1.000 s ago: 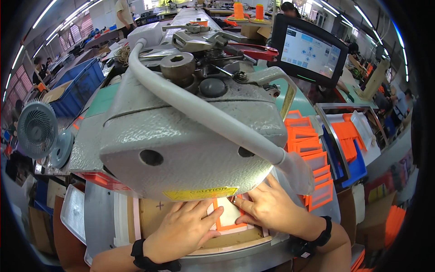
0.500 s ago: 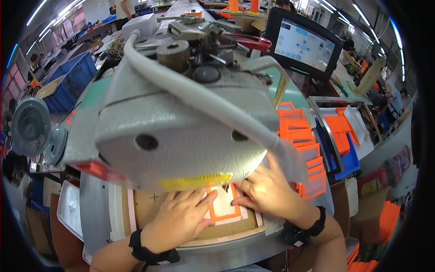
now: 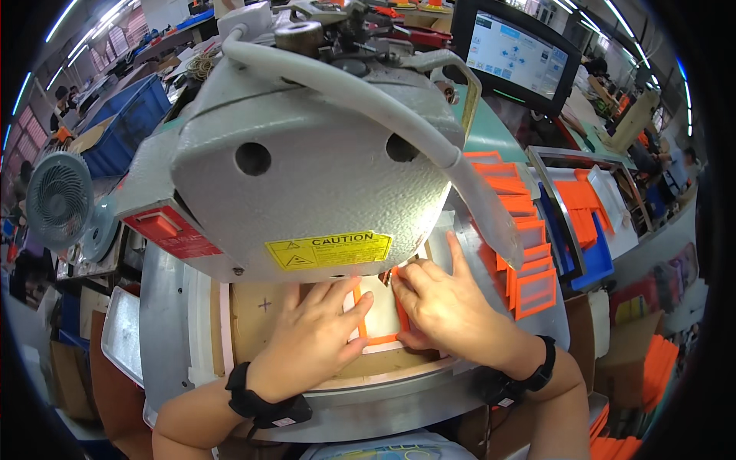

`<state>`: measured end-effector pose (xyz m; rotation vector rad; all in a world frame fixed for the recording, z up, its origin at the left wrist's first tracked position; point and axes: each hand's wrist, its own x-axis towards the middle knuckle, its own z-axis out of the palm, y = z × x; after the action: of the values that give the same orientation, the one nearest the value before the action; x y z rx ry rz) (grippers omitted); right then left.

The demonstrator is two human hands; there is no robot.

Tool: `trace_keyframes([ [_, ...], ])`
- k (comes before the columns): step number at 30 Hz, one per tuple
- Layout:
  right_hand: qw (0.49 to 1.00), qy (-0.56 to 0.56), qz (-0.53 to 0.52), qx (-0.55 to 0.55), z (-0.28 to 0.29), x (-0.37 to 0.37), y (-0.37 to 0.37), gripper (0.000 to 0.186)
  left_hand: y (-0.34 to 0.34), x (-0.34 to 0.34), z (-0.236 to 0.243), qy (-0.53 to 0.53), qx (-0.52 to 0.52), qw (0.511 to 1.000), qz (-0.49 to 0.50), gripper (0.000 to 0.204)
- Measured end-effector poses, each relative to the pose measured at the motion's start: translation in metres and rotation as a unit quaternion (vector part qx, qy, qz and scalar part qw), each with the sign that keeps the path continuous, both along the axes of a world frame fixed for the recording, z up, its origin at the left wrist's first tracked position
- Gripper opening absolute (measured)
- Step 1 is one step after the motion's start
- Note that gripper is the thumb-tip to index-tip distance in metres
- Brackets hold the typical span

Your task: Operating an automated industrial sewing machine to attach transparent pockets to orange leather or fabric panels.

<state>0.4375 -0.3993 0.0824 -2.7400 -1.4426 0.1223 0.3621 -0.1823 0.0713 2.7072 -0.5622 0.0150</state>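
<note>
A flat rectangular piece with an orange border [image 3: 382,340] and a pale middle lies below the sewing machine's head [image 3: 322,184]. My left hand [image 3: 316,331] rests at its left side, fingers spread, with the thumb and index finger near the border. At the right side is my right hand [image 3: 458,313], its thumb and bent fingers pressing the border while one finger points up and away. The piece sits within a brown board [image 3: 253,326] with a pale rim. The machine head hides the far end of the piece and some fingertips.
Overlapping orange-bordered pieces [image 3: 534,295] lie along the right. Beyond them stands a blue tray [image 3: 598,257] with more orange pieces. A screen [image 3: 515,61] rises at the back right. A fan [image 3: 61,195] and a blue crate [image 3: 126,126] are at left.
The view has shifted, so the machine head appears higher and sharper. Both hands stay at the sides of the orange-bordered piece; one right finger now points up more visibly.
</note>
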Motion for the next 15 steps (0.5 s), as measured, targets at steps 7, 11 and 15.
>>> trace_keyframes([
  [7, 0.966, -0.021, 0.122, 0.228, -0.034, 0.014, 0.008, 0.049, 0.000, 0.001, -0.007, -0.045, -0.055, 0.997, -0.029, 0.047],
  [11, 0.973, -0.024, 0.110, 0.200, -0.042, 0.024, 0.014, 0.043, 0.003, -0.004, -0.007, 0.001, -0.084, 0.996, -0.027, 0.045],
  [15, 0.982, -0.013, 0.084, 0.166, -0.041, 0.024, 0.022, 0.042, 0.010, -0.003, -0.006, -0.019, -0.031, 0.997, -0.070, 0.045],
])
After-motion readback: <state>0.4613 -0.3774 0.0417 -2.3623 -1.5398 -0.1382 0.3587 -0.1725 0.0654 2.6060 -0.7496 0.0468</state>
